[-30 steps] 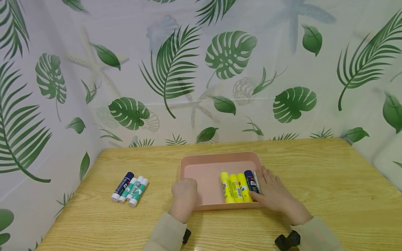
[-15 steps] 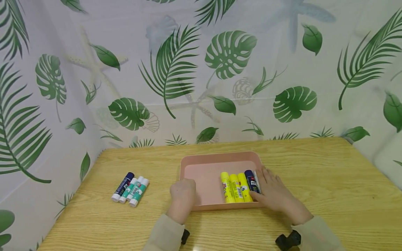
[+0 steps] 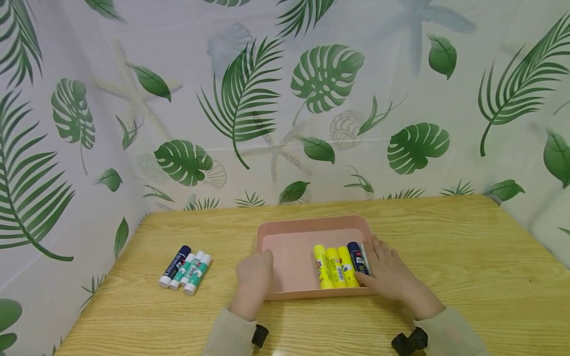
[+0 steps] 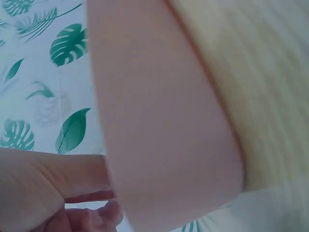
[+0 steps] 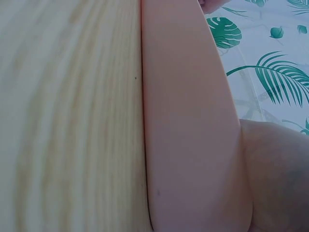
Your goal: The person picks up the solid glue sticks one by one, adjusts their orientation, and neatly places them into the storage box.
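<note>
A shallow pink tray (image 3: 291, 225) lies on the wooden table. Inside, along its right side, three yellow glue sticks (image 3: 332, 267) lie beside a navy one (image 3: 357, 258). A whitish stick (image 3: 365, 254) is partly hidden by my right hand (image 3: 386, 269), whose straight fingers rest along the tray's right rim, thumb over the front corner. My left hand (image 3: 254, 274) has its fingers curled at the left rim near the front corner. In the left wrist view, the tray's wall (image 4: 164, 116) hides the tip of that thumb, and curled fingertips (image 4: 113, 211) sit right at the rim.
Left of the tray, a navy glue stick (image 3: 175, 267) and three teal-and-white ones (image 3: 198, 273) lie in a group on the table (image 3: 213, 316). A leaf-patterned cloth (image 3: 276, 113) hangs behind the table's back edge.
My left hand has shifted slightly left and toward me along the tray's left front corner. The right hand, tray and glue sticks stay in place.
</note>
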`<state>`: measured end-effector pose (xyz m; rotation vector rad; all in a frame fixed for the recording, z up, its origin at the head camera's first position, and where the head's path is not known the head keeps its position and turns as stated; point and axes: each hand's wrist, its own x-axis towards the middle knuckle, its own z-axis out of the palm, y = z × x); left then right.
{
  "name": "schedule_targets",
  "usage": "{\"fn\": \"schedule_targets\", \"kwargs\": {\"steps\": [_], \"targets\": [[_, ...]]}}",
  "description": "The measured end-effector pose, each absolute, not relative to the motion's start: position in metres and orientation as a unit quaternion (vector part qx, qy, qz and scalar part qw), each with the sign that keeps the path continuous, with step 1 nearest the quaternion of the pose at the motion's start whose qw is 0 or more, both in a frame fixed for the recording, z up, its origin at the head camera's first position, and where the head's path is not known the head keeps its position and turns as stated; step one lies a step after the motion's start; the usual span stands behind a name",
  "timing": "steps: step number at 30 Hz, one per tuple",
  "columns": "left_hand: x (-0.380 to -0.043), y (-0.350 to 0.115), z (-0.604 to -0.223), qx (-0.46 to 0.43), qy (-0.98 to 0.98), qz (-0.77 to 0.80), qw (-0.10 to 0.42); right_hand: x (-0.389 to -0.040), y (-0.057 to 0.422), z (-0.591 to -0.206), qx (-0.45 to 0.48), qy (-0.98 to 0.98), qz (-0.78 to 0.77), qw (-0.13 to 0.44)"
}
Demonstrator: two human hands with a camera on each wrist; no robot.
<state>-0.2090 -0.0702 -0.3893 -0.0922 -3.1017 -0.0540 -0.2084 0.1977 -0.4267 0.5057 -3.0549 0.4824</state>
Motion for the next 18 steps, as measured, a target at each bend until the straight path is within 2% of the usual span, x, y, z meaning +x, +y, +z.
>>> {"fn": "schedule_targets", "kwargs": {"steps": [6,18], "targets": [[-0.206,-0.083,-0.380,-0.050,-0.993,-0.044,0.093,-0.207,0.197,-0.426,0.161,-0.975,0.152,0.004],[-0.204,-0.099,-0.371,-0.059,-0.982,-0.080,0.158,-0.208,0.197,-0.426,0.162,-0.974,0.156,0.003]]}}
